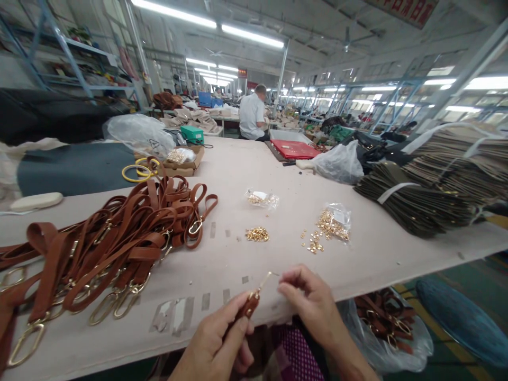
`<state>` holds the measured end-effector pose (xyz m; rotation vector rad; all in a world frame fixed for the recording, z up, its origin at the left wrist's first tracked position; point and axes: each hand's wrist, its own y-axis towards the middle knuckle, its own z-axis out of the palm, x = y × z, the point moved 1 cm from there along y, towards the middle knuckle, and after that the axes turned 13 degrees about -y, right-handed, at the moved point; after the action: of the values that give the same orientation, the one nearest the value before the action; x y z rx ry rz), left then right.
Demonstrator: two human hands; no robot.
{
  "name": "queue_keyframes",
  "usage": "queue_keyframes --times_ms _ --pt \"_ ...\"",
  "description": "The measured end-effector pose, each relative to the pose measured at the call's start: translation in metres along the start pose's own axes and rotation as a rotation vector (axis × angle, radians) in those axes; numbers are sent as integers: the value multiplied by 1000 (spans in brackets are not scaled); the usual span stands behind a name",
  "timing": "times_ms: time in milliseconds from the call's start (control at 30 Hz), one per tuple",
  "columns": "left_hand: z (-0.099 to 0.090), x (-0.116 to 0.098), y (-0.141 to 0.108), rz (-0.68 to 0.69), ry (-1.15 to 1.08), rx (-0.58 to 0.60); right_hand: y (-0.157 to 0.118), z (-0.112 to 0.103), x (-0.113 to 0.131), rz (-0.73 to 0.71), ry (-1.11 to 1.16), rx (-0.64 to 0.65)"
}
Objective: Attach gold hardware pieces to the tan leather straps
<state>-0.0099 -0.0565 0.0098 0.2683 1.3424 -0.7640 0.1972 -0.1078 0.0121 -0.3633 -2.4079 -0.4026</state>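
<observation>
Near the table's front edge, my left hand is closed round the end of a brown leather strap, with a gold metal clasp sticking up from it. My right hand is just right of the clasp, thumb and index finger pinched; whatever lies between them is too small to make out. Beyond the hands lies a small pile of gold hardware. Loose gold pieces spill beside an open plastic bag on the right. Another small bag holds gold pieces farther back.
Brown straps with gold clasps are heaped on the table at left. Dark stacked pieces lie at right. A plastic-lined container of straps stands below the right edge. A person sits beyond the table.
</observation>
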Motion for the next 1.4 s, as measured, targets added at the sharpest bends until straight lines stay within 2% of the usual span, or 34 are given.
queue_keyframes --times_ms 67,167,233,367,533,633,733,800,867,1033,1100,1200,1400 --pt "-6 1 1 -45 -59 -67 25 -18 -28 -82 -374 -160" --pt "-15 2 4 -19 -49 -137 58 -32 -62 -150 -639 -198" --pt "-19 3 6 1 -40 -167 72 -33 -74 -188 -709 -151" --pt "-19 -2 10 6 -92 -211 85 -29 -80 -260 -816 -68" --pt "-16 -6 14 -89 -168 -118 97 -31 -88 -297 -826 -39" --pt "-17 -3 17 -71 -154 -129 97 -30 -89 -318 -778 -50" --pt "-17 4 18 -37 -126 -136 79 -22 -76 -276 -567 -120" --pt "-16 6 18 -28 -109 -138 59 -12 -58 -203 -334 -150" --pt "-15 6 18 -21 -74 -142 36 1 -34 -155 -112 -125" --pt "-8 -3 14 87 121 -165 -9 32 21 -227 232 -60" --pt "-5 -4 13 121 156 -185 -17 40 33 -279 266 -81" --pt "-2 -3 11 162 168 -201 -22 45 41 -342 190 -145" --pt "0 -1 4 219 220 -148 -24 40 44 -426 70 -199"
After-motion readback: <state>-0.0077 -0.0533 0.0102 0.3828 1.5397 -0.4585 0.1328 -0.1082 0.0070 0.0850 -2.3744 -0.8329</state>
